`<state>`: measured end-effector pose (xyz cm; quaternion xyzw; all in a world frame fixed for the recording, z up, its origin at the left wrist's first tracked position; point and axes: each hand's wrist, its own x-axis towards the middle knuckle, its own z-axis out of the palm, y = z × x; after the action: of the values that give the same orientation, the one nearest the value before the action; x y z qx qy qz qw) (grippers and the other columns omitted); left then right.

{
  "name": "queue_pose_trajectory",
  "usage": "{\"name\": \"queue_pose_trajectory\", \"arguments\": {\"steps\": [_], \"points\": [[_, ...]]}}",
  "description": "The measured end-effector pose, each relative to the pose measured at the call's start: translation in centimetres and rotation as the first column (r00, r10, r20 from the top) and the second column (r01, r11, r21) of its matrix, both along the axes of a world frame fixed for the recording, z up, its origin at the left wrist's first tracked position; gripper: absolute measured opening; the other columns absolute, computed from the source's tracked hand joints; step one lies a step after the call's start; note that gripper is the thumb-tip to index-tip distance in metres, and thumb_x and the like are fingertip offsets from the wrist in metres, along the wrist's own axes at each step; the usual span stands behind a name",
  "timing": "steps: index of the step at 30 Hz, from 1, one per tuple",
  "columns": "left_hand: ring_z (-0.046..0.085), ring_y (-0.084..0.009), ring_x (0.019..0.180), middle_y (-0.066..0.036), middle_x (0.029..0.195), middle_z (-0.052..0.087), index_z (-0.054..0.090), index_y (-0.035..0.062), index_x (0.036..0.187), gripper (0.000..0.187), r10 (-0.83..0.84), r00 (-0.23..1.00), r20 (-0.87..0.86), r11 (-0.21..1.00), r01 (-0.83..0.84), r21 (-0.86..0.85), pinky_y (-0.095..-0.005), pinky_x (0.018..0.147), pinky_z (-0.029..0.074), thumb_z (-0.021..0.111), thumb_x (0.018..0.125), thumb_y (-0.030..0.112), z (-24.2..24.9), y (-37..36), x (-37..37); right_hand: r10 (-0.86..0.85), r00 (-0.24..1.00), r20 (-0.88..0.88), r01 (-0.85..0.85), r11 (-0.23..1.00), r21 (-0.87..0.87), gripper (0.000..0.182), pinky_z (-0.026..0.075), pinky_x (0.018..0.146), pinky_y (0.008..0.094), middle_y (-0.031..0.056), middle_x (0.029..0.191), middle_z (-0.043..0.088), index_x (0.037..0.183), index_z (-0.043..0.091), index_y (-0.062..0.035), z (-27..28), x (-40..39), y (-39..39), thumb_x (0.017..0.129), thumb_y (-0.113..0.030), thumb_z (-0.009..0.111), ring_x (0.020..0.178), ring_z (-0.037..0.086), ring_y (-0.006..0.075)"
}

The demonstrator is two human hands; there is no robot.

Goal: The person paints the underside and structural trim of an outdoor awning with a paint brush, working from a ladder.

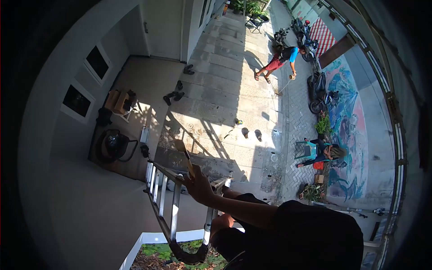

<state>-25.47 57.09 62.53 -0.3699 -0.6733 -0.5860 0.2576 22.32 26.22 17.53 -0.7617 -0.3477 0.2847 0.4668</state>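
Observation:
My right hand [199, 186] is wrapped round the wooden handle of a paintbrush [181, 146], whose flat brown bristles point up and to the left. The hand is raised over a metal ladder [174, 209], overlapping its upper side rail in this view. Bent knees and dark clothing of my own body fill the space behind the arm, close to the ladder. My left hand is not seen.
Below is a paved yard with shoes [173, 97], sandals [251, 134] and a dark grill-like item [116, 145] by the wall. One person [283, 58] bends over, holding a small container; another sits on a teal chair [307, 152]. Motorbikes [318, 92] stand along the mural wall.

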Motion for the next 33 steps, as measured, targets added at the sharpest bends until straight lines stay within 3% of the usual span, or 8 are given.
{"name": "queue_pose_trajectory", "arguments": {"steps": [1, 5, 8, 11, 20, 33], "points": [[0.059, -0.0444, 0.124, -0.033, 0.14, 0.053, 0.037, -0.0043, 0.151, 0.109, -0.018, 1.0, 0.005, 1.0, 0.018, 0.004, -0.0499, 0.098, 0.055, 0.084, 0.076, 0.059, 0.0, 0.7, 0.9, -0.008, 0.998, -0.056, 0.006, 0.999, -0.048, 0.045, 0.053, 0.069, 0.0537, 0.0261, 0.094, 0.064, 0.129, 0.042, -0.0042, 0.5, 0.1, -0.2, 0.097, -0.021, 0.067, 0.085, 0.069, 0.0463], [0.059, -0.044, 0.124, -0.032, 0.14, 0.053, 0.036, -0.004, 0.152, 0.108, -0.107, 0.994, 0.014, 0.994, 0.107, 0.021, -0.0494, 0.098, 0.055, 0.084, 0.077, 0.058, 0.9, 3.9, 4.8, -0.031, 0.999, -0.04, 0.027, 0.996, -0.086, 0.045, 0.053, 0.069, 0.0586, 0.0279, 0.099, 0.065, 0.127, 0.042, -0.005, 0.4, 0.4, 0.2, 0.098, -0.029, 0.065, 0.088, 0.068, 0.0499], [0.059, -0.0437, 0.124, -0.032, 0.141, 0.053, 0.036, -0.0038, 0.152, 0.107, -0.166, 0.986, 0.026, 0.986, 0.165, 0.029, -0.049, 0.097, 0.056, 0.083, 0.077, 0.057, 1.3, 5.8, 7.0, -0.076, 0.997, -0.005, 0.075, 0.992, -0.097, 0.051, 0.051, 0.068, 0.0524, 0.025, 0.092, 0.065, 0.131, 0.043, -0.0042, 0.3, 0.5, 0.8, 0.099, -0.035, 0.068, 0.081, 0.068, 0.0439], [0.059, -0.0434, 0.124, -0.032, 0.141, 0.053, 0.036, -0.0035, 0.152, 0.106, -0.207, 0.977, 0.045, 0.978, 0.206, 0.03, -0.0486, 0.097, 0.056, 0.082, 0.078, 0.056, 1.1, 7.1, 8.2, -0.13, 0.991, 0.005, 0.13, 0.985, -0.109, 0.053, 0.053, 0.069, 0.0514, 0.0256, 0.093, 0.066, 0.129, 0.045, -0.0037, 0.1, 0.5, 1.1, 0.098, -0.04, 0.069, 0.084, 0.07, 0.043], [0.059, -0.0424, 0.124, -0.031, 0.142, 0.052, 0.034, -0.0028, 0.153, 0.103, -0.288, 0.951, 0.115, 0.958, 0.287, 0.027, -0.0475, 0.096, 0.057, 0.081, 0.081, 0.053, -2.6, 7.9, 9.4, -0.098, 0.99, 0.097, 0.104, 0.993, -0.06, 0.042, 0.055, 0.066, 0.0514, 0.0208, 0.096, 0.068, 0.123, 0.052, -0.004, -0.3, -0.6, 0.3, 0.098, -0.034, 0.067, 0.077, 0.071, 0.039], [0.059, -0.0411, 0.124, -0.03, 0.144, 0.051, 0.032, -0.0018, 0.155, 0.098, -0.387, 0.899, 0.206, 0.922, 0.383, 0.059, -0.0459, 0.095, 0.059, 0.078, 0.084, 0.049, -3.0, 7.3, 11.1, -0.071, 0.992, 0.104, 0.076, 0.996, -0.039, 0.042, 0.055, 0.069, 0.0523, 0.0206, 0.107, 0.066, 0.127, 0.047, -0.0053, 0.6, -0.1, 0.4, 0.097, -0.025, 0.067, 0.088, 0.069, 0.0418]]}}
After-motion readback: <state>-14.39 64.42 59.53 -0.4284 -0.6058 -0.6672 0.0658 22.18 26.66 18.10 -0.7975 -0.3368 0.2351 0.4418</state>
